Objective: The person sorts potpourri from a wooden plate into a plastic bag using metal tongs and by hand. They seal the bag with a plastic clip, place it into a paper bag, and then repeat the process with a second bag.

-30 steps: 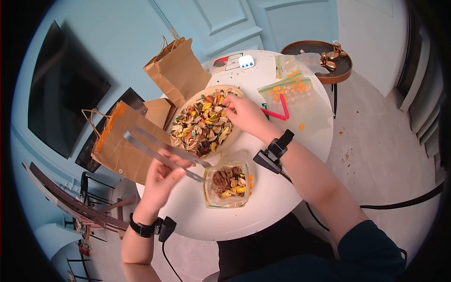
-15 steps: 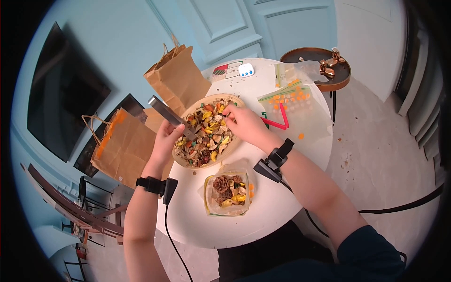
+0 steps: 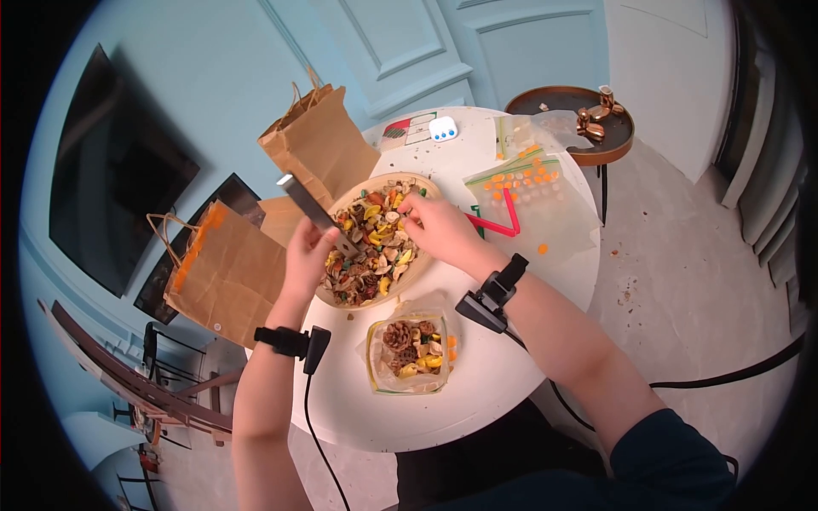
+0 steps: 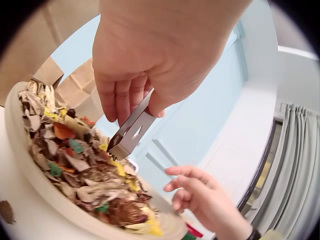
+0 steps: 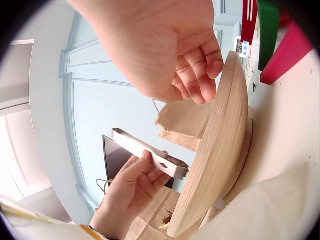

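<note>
The left hand [image 3: 305,255] pinches metal tongs [image 3: 313,207], their tips down at the mixed dried petals and leaves [image 3: 375,247] in a round wooden bowl [image 3: 416,277]. In the left wrist view the tong arms [image 4: 134,131] lie close together over the pile. At the bowl's far right rim is the right hand [image 3: 443,230], its fingers loosely bent; the right wrist view shows nothing in those fingers [image 5: 197,70]. Nearer the person, an open clear bag [image 3: 371,362] holds a pine cone [image 3: 397,335] and yellow pieces.
Two brown paper bags [image 3: 319,140] [image 3: 226,272] stand left of the bowl. To the right lie red tongs [image 3: 498,223] and plastic bags with orange pieces [image 3: 528,179]. A white timer [image 3: 443,129] sits at the back, with a small round side table [image 3: 613,152] beyond.
The left hand has moved the metal tongs from above the clear bag to the bowl, and their arms have come together. The right hand has stayed at the bowl's rim.
</note>
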The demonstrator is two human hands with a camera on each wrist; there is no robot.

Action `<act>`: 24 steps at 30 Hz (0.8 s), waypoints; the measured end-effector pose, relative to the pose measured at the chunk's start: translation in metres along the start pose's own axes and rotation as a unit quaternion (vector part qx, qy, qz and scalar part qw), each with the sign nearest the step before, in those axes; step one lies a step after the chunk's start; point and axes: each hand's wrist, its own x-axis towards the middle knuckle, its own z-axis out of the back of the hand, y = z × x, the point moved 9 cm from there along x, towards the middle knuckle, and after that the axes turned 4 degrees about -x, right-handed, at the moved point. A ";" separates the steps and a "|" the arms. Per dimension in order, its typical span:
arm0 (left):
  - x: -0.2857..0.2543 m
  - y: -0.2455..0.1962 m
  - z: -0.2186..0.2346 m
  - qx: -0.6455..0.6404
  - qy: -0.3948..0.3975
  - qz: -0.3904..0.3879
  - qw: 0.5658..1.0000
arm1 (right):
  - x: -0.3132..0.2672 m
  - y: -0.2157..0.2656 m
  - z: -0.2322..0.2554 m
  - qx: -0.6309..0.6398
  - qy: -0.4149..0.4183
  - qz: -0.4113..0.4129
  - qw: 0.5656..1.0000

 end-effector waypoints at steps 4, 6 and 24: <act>-0.025 -0.053 0.004 -0.162 0.010 0.015 0.987 | -0.002 0.000 0.000 0.007 -0.005 0.006 1.000; -0.046 -0.076 -0.003 -0.172 0.026 0.021 0.984 | -0.001 -0.001 -0.001 0.008 -0.004 0.004 1.000; -0.033 -0.059 0.014 -0.095 -0.008 -0.027 0.995 | -0.001 -0.002 -0.004 -0.004 0.010 0.010 1.000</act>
